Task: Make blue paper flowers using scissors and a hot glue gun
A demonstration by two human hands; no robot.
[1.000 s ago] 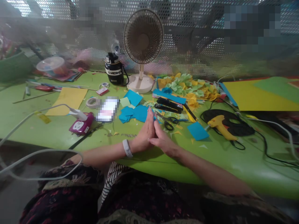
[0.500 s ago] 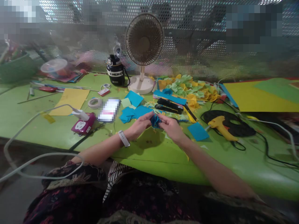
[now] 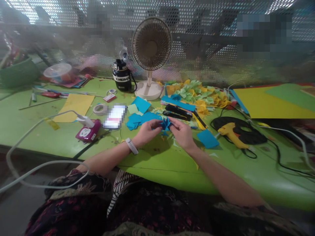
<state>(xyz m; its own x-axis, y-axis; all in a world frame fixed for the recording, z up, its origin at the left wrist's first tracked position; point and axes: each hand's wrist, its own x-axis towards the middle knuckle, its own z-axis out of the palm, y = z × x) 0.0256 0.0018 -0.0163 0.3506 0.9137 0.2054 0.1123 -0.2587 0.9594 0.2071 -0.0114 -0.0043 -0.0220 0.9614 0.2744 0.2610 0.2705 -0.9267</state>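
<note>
Head view: the fingers of the left hand point(image 3: 147, 131) and the right hand point(image 3: 183, 133) are nearly closing, thumb against fingertips, and are pinching a blue folded paper point(image 3: 166, 124) from its two sides; its pointed flaps are sticking up between them, just above the near middle of the green bench point(image 3: 157, 160). Behind the left fingers, blue sheets point(image 3: 134, 121) are lying in a loose overlap, and a stapler point(image 3: 177, 112) is resting beyond the right ones. A single blue square point(image 3: 208, 138) is lying near the right wrist, with a yellow glue gun point(image 3: 231, 132) sitting farther right on a black pad point(image 3: 251, 129). Yellow and pale green paper pieces point(image 3: 199, 93) are heaping up toward the back, beside a standing fan point(image 3: 152, 46) and a dark bottle point(image 3: 122, 78). On the left, a phone point(image 3: 115, 116), a tape roll point(image 3: 100, 108) and a purple socket block point(image 3: 89, 131) are lying close together. A perforated screen point(image 3: 201, 29) is running behind everything. Both forearms are angling inward from the near side, the left one wearing a white band point(image 3: 131, 146); the two hands are facing each other, palms inward, with a small gap between their fingertips.
</note>
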